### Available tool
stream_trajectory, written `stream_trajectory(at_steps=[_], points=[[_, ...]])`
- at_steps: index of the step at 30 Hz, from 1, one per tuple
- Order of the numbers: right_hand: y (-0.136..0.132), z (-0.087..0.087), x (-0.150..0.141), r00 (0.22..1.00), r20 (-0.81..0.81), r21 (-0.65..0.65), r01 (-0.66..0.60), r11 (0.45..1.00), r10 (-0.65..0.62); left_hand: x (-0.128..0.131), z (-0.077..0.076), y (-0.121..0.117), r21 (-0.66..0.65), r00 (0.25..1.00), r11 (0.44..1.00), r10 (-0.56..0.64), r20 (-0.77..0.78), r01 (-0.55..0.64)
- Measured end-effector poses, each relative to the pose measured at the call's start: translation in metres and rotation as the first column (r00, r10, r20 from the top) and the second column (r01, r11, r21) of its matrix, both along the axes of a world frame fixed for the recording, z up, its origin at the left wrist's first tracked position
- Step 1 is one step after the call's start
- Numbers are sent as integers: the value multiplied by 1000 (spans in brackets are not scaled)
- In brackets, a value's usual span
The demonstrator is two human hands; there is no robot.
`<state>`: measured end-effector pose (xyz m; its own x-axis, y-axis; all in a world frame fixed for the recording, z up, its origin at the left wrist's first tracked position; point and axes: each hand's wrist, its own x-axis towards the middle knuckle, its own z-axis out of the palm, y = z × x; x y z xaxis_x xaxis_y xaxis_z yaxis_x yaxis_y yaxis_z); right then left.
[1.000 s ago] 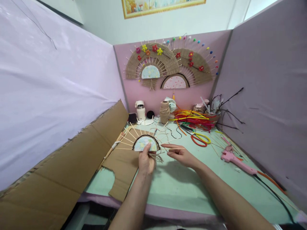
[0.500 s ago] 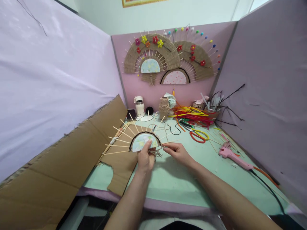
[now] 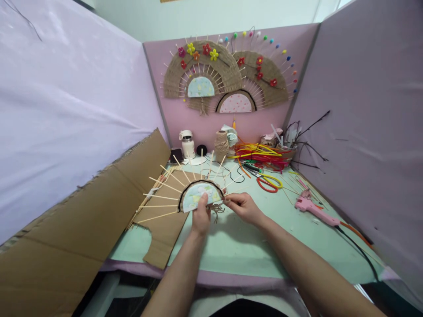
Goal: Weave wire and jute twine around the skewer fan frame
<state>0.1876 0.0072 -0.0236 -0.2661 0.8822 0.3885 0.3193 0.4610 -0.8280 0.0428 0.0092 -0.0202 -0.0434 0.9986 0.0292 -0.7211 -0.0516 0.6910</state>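
Observation:
My left hand (image 3: 201,218) grips a half-round fan frame (image 3: 198,197) by its lower edge, thumb lying across the front. The frame has a pale blue patterned face, a dark cord along its curved rim and several thin wooden sticks (image 3: 161,198) fanning outward. Below it hangs a bundle of jute twine ends (image 3: 217,211). At the frame's lower right corner, my right hand (image 3: 244,208) pinches a strand of twine between thumb and fingers. The fingertips hide most of that strand.
Cut cardboard (image 3: 161,237) lies under the sticks. Behind are a twine spool (image 3: 221,145), a white bottle (image 3: 187,145) and bright pipe cleaners (image 3: 261,154). Scissors (image 3: 269,182) and a pink glue gun (image 3: 317,211) lie rightward. Two finished fans (image 3: 201,66) hang on the back panel.
My right hand's extended fingers have closed into a pinch at the fan frame's lower right corner. The frame has tilted, its left sticks dropping lower. The camera view has shifted slightly.

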Motion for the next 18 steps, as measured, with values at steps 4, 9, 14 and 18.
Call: stream_trajectory(at_steps=[4,9,14,18], points=[[0,1,-1,996,-86,17,-35,999,36,-3,7,-1,56,998,998,-36,44,34],[2,1,0,995,-98,37,-25,999,28,-7,8,0,13,992,1000,-24,123,23],[2,2,0,996,-74,6,-56,998,57,-9,9,0,-18,988,999,-30,149,33],[5,7,9,997,-68,-74,-42,996,37,-10,12,2,-24,986,1000,-15,165,19]])
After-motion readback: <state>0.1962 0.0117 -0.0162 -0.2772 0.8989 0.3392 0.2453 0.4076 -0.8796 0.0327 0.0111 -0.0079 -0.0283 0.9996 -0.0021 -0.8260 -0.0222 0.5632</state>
